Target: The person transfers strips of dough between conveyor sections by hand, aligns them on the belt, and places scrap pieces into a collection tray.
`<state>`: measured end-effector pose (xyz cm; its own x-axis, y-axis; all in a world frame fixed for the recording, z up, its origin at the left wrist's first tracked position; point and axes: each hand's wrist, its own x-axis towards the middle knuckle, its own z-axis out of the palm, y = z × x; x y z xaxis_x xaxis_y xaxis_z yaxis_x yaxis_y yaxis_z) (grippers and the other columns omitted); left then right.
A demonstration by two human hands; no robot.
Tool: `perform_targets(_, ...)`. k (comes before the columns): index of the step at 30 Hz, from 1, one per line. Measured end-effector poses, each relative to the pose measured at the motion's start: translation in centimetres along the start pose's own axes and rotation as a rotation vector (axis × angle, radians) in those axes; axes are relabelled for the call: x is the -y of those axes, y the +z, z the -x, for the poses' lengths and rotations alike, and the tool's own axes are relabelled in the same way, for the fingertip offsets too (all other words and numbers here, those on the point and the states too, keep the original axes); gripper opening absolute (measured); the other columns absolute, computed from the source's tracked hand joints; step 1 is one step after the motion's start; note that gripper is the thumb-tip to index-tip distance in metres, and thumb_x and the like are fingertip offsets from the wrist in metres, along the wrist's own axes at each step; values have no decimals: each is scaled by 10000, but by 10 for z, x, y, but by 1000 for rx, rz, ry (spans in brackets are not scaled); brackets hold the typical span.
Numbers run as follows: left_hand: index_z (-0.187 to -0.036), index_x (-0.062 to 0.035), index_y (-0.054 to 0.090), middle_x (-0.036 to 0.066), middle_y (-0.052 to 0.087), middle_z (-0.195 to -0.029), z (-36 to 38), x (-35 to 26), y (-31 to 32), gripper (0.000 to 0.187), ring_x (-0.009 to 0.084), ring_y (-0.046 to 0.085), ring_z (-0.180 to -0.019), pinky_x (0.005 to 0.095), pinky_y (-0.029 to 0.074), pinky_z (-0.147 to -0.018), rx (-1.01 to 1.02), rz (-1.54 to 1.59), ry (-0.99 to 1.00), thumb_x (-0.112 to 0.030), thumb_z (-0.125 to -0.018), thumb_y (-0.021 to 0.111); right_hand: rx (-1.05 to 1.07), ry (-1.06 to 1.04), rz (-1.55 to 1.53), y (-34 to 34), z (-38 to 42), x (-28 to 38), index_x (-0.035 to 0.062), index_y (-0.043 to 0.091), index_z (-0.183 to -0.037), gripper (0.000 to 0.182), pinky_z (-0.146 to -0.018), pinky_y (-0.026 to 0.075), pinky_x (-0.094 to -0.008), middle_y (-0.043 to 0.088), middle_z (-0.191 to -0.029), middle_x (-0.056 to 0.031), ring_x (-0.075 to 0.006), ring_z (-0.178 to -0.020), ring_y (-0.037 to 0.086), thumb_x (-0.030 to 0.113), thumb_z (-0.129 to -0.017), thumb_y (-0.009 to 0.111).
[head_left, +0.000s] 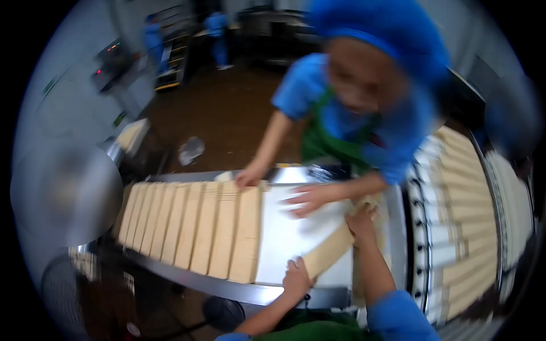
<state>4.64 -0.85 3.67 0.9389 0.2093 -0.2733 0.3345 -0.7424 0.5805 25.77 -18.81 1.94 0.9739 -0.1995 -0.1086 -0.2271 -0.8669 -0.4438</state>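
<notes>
Between my two hands is a long, flat tan slab that looks like dough (330, 250), lying at a slant over the white belt (278, 241). My left hand (297, 278) is closed on its near end, close to the metal edge. My right hand (362, 223) is at its far end, fingers bent over it. To the left, several similar slabs (213, 227) lie side by side in a row. More tan material (372, 273) shows under my right forearm, its shape partly hidden.
Opposite me, a co-worker in a blue cap (378, 28) has one hand (250, 175) on the row's last slab and another (313, 200), blurred, over the belt. At right, a conveyor (466, 227) carries several tan strips. A metal rail (227, 287) edges the near side.
</notes>
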Motion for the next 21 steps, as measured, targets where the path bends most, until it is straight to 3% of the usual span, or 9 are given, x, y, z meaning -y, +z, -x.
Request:
perform_targets(1, -1228, -2, 350, 261, 433, -1080, -1, -4, 8, 721, 458, 567, -866, 509, 509, -704, -35, 35, 61, -240, -683, 757, 25, 134, -45, -16, 6, -10, -43, 219, -1420, 983, -1066, 307, -508, 168, -1472, -290, -439, -1366, 203, 482, -725, 672)
perform_targets(2, -1227, 4, 349, 307, 410, -1124, -6, -4, 25, 699, 488, 522, -944, 526, 472, -801, -132, 86, 150, -192, -683, 742, -136, 53, -32, -4, 0, -50, -40, 219, -1422, 979, -1083, 276, -504, 182, -1465, -302, -437, -1368, 187, 480, -730, 676)
perform_targets(4, -1284, 0, 333, 380, 335, -1226, -1, -40, 25, 726, 532, 438, -1069, 510, 393, -948, -178, 139, 242, -137, -689, 726, -242, 197, -240, -54, 23, -73, 4, 227, -1387, 908, -1005, 370, -498, 260, -1383, -298, -470, -1243, 357, 432, -729, 685)
perform_targets(7, -1372, -59, 323, 328, 257, -1294, 4, -94, 38, 806, 500, 395, -1157, 476, 383, -989, -130, 176, 349, -73, -677, 731, -494, 289, -441, -134, 63, -114, 23, 242, -1337, 811, -918, 428, -502, 358, -1221, -286, -462, -1087, 474, 366, -744, 677)
perform_targets(12, -1359, -77, 360, 253, 285, -1270, 14, -196, 71, 768, 448, 384, -1165, 451, 390, -983, -101, 238, 605, -50, -679, 715, -642, 466, -473, -220, 73, -216, 19, 244, -1340, 814, -887, 457, -494, 358, -1249, -268, -481, -1033, 525, 400, -749, 653)
perform_targets(16, -1350, -69, 378, 231, 342, -1242, 20, -256, 85, 769, 394, 424, -1131, 432, 403, -943, -80, 237, 718, -67, -673, 744, -494, 681, -325, -265, 60, -282, 5, 399, -1307, 743, -939, 416, -492, 451, -1277, -244, -440, -1114, 498, 521, -790, 535)
perform_targets(18, -1365, -50, 370, 183, 431, -1201, 16, -276, 89, 817, 312, 498, -1016, 372, 423, -900, 96, 239, 766, -90, -665, 790, -144, 673, 29, -275, 44, -326, 12, 513, -1254, 667, -1016, 304, -512, 495, -1285, -239, -400, -1210, 426, 528, -842, 420)
perform_targets(19, -1349, -52, 404, 140, 485, -1132, 13, -286, 92, 797, 272, 514, -971, 346, 445, -833, 107, 271, 865, -91, -661, 804, -234, 631, 73, -267, 37, -345, 5, 576, -1204, 637, -1045, 210, -516, 541, -1253, -236, -369, -1266, 365, 497, -878, 338)
perform_targets(21, -1330, -64, 429, 134, 494, -1132, 13, -300, 94, 761, 273, 531, -976, 345, 463, -816, 201, 245, 840, -97, -667, 801, -228, 629, 70, -268, 19, -375, -6, 565, -1214, 639, -1042, 219, -503, 555, -1234, -232, -371, -1258, 377, 489, -880, 337)
